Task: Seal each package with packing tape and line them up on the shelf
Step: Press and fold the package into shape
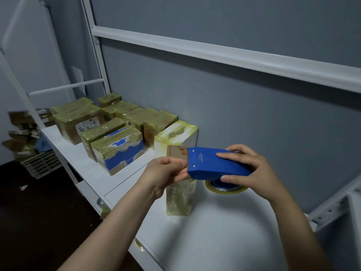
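Blue plastic tape dispenser point(214, 163) centre frame, long axis left-right, serrated blade end pointing left. Embossed logo on top, too small to read. Right hand point(252, 169) grips its body, yellowish tape roll point(226, 189) beneath. Left hand point(166, 173) curled in pinch at blade edge, against carton top; tape end or flap, cannot tell. Tall narrow carton point(180, 200) stands upright on white shelf point(214, 231), glossy tape-wrapped, brown card top. Taped packages point(117, 130) rowed upper left; one label, writing illegible.

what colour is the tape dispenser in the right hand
Blue: the tape dispenser in the right hand, seen in the head view.
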